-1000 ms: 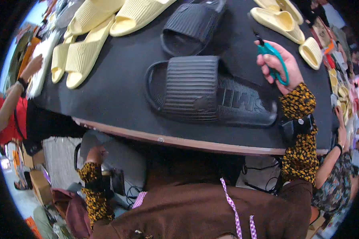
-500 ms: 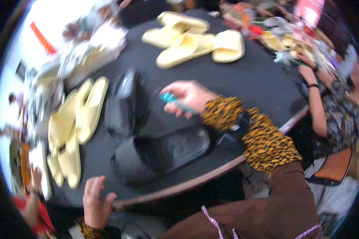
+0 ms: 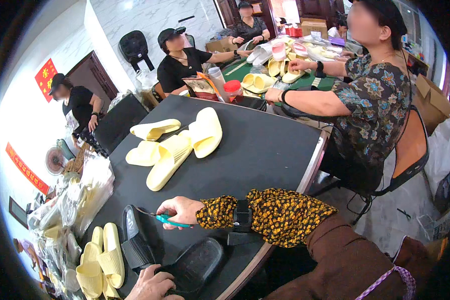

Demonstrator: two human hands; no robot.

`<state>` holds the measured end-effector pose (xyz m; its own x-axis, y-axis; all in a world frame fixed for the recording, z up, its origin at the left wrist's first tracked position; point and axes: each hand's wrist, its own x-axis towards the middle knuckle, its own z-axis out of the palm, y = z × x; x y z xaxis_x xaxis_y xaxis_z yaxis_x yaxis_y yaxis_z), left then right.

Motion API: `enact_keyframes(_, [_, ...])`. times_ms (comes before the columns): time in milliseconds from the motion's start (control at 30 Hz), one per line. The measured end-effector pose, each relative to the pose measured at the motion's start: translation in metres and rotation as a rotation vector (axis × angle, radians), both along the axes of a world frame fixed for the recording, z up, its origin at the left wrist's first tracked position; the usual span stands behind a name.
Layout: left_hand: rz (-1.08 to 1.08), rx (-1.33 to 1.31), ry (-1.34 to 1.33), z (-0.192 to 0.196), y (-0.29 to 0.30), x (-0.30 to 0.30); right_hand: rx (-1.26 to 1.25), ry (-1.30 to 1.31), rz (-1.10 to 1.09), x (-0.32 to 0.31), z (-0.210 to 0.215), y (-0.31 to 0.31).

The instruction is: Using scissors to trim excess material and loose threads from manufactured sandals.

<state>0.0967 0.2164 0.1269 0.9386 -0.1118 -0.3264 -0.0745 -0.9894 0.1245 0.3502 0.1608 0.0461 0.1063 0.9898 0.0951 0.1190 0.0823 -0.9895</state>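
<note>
My right hand [image 3: 181, 212] grips small teal-handled snips [image 3: 169, 219], their tip pointing left toward a black slipper [image 3: 134, 243] that stands on its side on the black table [image 3: 265, 150]. A second black slipper [image 3: 197, 261] lies sole-up at the table's near edge. My left hand [image 3: 152, 286] holds its near end at the bottom of the view. A patterned sleeve and a black wrist strap cover my right forearm.
Pale yellow slippers [image 3: 177, 150] lie in the table's middle, and more yellow slippers [image 3: 101, 260] are stacked at the left beside clear plastic bags [image 3: 87, 190]. A seated person [image 3: 370, 100] leans on the far right edge. Other people work at a green table [image 3: 280, 70] behind.
The view has swung round over the table. My right hand with the snips has come down beside the upright black slipper, and my left hand has risen from below the table onto the other one.
</note>
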Motion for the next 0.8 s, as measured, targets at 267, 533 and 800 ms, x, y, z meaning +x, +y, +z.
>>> enact_keyframes(267, [0.322, -0.111, -0.474, -0.029, 0.04, 0.038, 0.463, -0.014, -0.286, 0.018, 0.014, -0.004])
enact_keyframes(533, [0.446, -0.079, -0.593, -0.052, 0.061, 0.077, 0.475, -0.097, -0.45, 0.023, 0.009, 0.002])
enact_keyframes(800, [0.302, -0.015, -0.465, -0.048, 0.097, 0.058, 0.496, -0.155, -0.465, 0.016, 0.007, 0.002])
